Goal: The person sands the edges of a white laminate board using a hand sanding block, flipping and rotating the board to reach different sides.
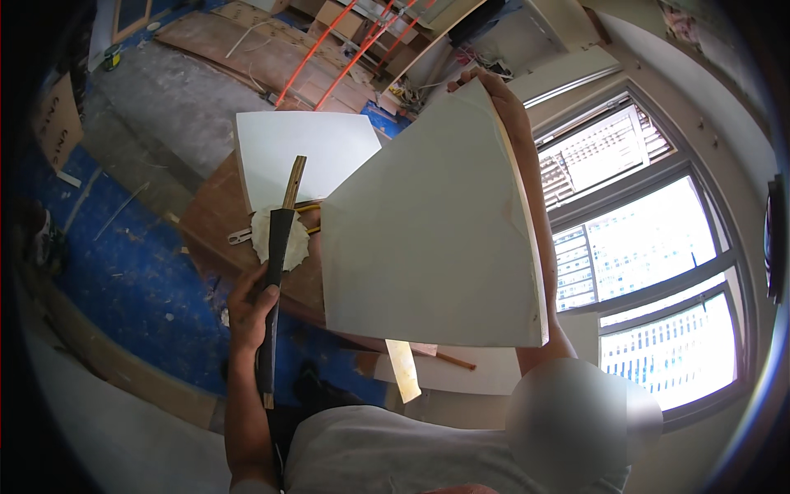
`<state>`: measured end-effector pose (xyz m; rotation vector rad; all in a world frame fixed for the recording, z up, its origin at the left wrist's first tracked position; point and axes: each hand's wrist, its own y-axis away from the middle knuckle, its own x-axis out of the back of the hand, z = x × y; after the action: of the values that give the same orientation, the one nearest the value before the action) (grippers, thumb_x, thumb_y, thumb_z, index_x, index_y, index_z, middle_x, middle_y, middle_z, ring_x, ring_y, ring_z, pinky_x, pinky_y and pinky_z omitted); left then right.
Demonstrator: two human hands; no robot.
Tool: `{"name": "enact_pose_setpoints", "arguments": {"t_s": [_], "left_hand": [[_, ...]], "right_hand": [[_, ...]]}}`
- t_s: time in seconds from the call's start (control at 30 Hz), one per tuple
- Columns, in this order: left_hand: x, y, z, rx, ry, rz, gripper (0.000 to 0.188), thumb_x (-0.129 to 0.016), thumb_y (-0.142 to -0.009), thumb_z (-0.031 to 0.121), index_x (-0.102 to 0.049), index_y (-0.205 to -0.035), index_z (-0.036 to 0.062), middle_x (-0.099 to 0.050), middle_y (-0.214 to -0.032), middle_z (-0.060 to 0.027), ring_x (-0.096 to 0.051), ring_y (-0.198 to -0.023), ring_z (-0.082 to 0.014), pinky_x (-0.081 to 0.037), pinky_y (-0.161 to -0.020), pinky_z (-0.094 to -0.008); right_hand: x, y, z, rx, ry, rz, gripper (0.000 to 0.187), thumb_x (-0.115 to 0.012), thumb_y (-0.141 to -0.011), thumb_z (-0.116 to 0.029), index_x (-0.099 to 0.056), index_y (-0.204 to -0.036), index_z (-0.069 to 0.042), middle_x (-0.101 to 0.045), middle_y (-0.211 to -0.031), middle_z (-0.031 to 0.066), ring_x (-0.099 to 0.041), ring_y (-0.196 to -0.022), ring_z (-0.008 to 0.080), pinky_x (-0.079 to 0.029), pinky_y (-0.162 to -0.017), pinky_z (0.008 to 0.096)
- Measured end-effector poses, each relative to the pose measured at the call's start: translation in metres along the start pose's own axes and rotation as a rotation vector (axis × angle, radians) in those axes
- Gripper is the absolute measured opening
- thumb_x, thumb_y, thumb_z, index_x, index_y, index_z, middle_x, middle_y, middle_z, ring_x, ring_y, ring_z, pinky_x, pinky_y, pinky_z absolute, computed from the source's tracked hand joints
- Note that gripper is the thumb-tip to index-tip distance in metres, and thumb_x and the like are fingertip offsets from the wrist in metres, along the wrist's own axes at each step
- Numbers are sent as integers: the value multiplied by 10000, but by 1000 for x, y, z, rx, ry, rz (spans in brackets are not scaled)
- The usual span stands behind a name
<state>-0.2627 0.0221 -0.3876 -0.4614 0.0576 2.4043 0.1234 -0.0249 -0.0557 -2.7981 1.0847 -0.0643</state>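
Note:
My left hand [250, 309] is closed round a long, narrow dark strip [281, 239] with a bare wooden upper end, held upright. On the right, my right hand [485, 86] grips the top corner of a large white panel [428, 230], its forearm running behind the panel's right edge. The panel stands tilted in front of me. Beyond the strip, a second white panel [304, 152] rests on a brown board [216, 216]. Partly behind the strip lie a cream, ragged-edged round thing [265, 237], a yellow-handled tool [312, 217] and a small metal tool [239, 236].
Blue sheeting [123, 239] covers the floor at left, with scraps on it. Orange rails [337, 66] stand at the far side near cardboard boxes [337, 16]. A large window [650, 247] fills the right. A pale yellowish strip [402, 370] sticks out below the held panel.

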Motion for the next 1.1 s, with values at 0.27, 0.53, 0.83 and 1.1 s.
{"name": "enact_pose_setpoints", "arguments": {"t_s": [0.27, 0.53, 0.83, 1.1], "left_hand": [[15, -1, 29, 46, 1, -65, 529, -781, -936, 285, -653, -1340, -32, -588, -1018, 0, -552, -897, -92, -445, -800, -258], [38, -37, 58, 106, -103, -65, 448, -745, -958, 260, -692, -1289, -36, -665, -991, -13, -592, -907, -102, -467, -816, -250], [42, -63, 51, 178, -131, -18, 270, -699, -1002, 247, -764, -1137, 22, -630, -831, 57, -498, -655, -35, -403, -568, -251], [2, -113, 80, -95, -163, -118, 397, -666, -1019, 207, -668, -1357, -2, -707, -979, 2, -599, -799, -57, -477, -720, -234]], "right_hand": [[30, -11, -11, 113, 570, -54, 420, -631, -1030, -294, -590, -1305, 21, -684, -1177, 134, -698, -1079, 235, -586, -884, 349], [-35, 54, -51, -83, 1098, -180, 708, -651, -996, -341, -411, -1557, 17, -658, -1337, 266, -658, -1214, 304, -510, -1011, 391], [23, 60, -40, 137, 1332, -43, 620, -592, -1033, -300, -419, -1576, -58, -645, -1392, 232, -654, -1236, 313, -448, -1089, 365], [18, 63, -50, 54, 1328, -28, 579, -563, -1035, -287, -440, -1572, -108, -658, -1341, 248, -676, -1178, 311, -492, -1037, 391]]}}
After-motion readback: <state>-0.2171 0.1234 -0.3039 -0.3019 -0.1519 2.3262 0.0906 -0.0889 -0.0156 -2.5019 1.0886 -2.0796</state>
